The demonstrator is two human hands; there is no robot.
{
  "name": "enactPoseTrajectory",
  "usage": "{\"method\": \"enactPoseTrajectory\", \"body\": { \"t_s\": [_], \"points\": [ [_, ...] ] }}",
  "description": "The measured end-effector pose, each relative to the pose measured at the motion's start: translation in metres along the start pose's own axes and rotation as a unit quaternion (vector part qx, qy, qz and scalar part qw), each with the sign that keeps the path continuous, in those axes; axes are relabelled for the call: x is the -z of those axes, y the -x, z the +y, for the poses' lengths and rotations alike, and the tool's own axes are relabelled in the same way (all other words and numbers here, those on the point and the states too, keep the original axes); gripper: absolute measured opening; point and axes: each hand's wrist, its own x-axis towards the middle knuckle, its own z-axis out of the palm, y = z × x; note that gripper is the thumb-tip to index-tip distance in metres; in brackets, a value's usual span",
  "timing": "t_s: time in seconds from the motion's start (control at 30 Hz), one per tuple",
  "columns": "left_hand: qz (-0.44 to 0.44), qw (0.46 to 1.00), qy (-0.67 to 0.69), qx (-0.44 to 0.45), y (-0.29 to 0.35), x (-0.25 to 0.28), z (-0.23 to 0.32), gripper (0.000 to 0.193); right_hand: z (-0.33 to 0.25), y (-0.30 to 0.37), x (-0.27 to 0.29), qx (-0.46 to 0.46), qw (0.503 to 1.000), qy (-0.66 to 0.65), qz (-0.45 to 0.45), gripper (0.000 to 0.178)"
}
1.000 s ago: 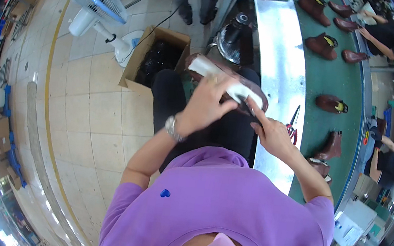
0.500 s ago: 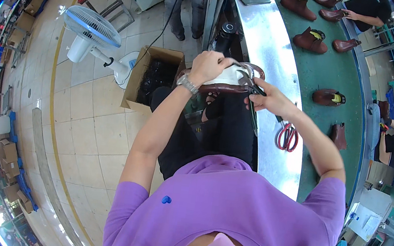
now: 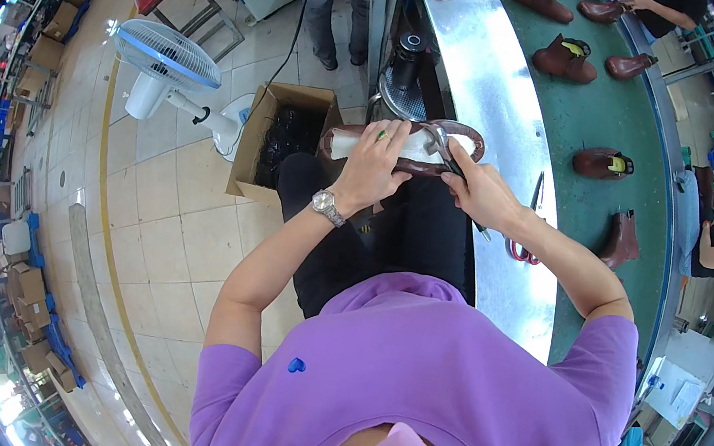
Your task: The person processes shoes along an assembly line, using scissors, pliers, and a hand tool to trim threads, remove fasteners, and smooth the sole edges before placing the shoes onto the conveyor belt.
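Your left hand (image 3: 373, 161) lays its fingers, close together, across the pale underside of the brown shoe (image 3: 415, 147), gripping it above your lap beside the metal table (image 3: 522, 110). Your right hand (image 3: 484, 190) wraps its fingers around pincers (image 3: 452, 161) at the shoe's right end.

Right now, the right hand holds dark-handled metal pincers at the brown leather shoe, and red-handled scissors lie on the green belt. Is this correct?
Not quite: the head view shows the red-handled scissors on the shiny metal bench, not the green belt. The right hand does hold the dark-handled metal pincers at the brown leather shoe.
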Motion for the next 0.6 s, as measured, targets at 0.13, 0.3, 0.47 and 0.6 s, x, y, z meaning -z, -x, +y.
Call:
{"method": "enactPoseTrajectory", "body": {
  "t_s": [0.13,0.3,0.47,0.6],
  "points": [
    [0.005,0.999,-0.028,-0.028,0.006,-0.005,-0.005,0.072,0.005,-0.012,0.022,0.053,0.990,0.121,-0.039,0.052],
    [0.027,0.989,-0.134,-0.054,0.011,-0.015,-0.008,0.070,-0.042,-0.024,0.065,0.013,0.996,0.077,-0.047,0.055],
    [0.035,0.982,-0.176,-0.055,0.007,-0.021,-0.006,0.066,-0.007,-0.039,0.011,0.012,0.994,0.102,0.044,0.067],
    [0.050,0.982,-0.179,-0.030,0.007,-0.021,-0.002,0.064,-0.022,-0.037,0.030,-0.006,1.000,0.013,0.020,0.074]
  ]
}}
